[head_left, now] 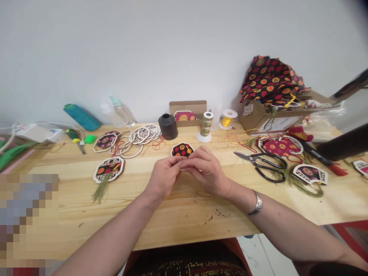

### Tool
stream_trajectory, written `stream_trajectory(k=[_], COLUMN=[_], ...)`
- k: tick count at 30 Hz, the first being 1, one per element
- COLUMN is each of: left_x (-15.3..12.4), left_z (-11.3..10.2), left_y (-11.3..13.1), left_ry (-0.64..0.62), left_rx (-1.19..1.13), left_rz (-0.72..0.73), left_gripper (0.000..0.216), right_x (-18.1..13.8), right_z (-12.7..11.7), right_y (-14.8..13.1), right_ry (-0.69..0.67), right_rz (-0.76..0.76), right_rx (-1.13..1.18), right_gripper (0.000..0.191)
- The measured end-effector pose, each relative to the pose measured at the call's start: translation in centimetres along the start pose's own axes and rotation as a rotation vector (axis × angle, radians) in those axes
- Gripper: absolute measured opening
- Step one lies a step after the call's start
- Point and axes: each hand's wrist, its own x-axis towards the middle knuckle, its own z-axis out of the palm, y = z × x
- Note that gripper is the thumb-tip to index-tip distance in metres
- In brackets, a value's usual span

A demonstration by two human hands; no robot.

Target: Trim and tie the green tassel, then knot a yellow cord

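Note:
Over the middle of the table, my left hand (164,174) and my right hand (207,172) meet at the fingertips, both closed in a pinch. Whatever is between the fingers is too small or hidden to make out. Just beyond them lies a black ornament (181,148) with red and orange dots, a pale rim and a bit of yellow thread; my fingers cover its near edge. To the left rests a finished-looking ornament (109,168) with a lattice frame and a green tassel (100,189). Black-handled scissors (264,163) lie open to the right of my right hand.
Behind stand a black thread cone (168,127), an olive thread spool (206,128) and a yellow spool (227,119). Lattice frames (140,138) are piled at left. At right are a cardboard box (258,117) with patterned fabric (270,80), more ornaments (280,147) and a dark post (345,143).

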Motion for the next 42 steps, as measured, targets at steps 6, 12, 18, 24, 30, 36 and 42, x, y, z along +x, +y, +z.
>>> stream_trajectory(k=[6, 12, 18, 24, 30, 36, 42], left_x=[-0.1, 0.0, 0.3, 0.3, 0.4, 0.0, -0.1], left_z=[0.1, 0.0, -0.4, -0.5, -0.8, -0.7, -0.7], left_y=[0.2, 0.2, 0.4, 0.2, 0.0, 0.2, 0.4], left_ry=[-0.008, 0.002, 0.007, 0.037, 0.072, 0.079, 0.093], left_rx=[0.0, -0.012, -0.001, 0.062, 0.203, 0.371, 0.486], left_rz=[-0.01, 0.002, 0.039, 0.089, 0.146, 0.258, 0.357], left_gripper=[0.022, 0.024, 0.02, 0.018, 0.019, 0.013, 0.013], right_x=[0.1, 0.2, 0.4, 0.6, 0.7, 0.7, 0.7], right_z=[-0.1, -0.3, -0.4, -0.3, -0.2, -0.2, -0.3], right_y=[-0.3, -0.6, -0.9, -1.0, -1.1, -1.2, -1.2], right_ry=[-0.009, 0.007, 0.032, -0.001, -0.025, -0.03, -0.018], right_rz=[-0.012, 0.084, 0.34, 0.495, 0.579, 0.589, 0.58], right_rx=[-0.022, 0.007, 0.165, 0.229, 0.216, 0.192, 0.19], right_gripper=[0.014, 0.013, 0.012, 0.011, 0.011, 0.012, 0.011])
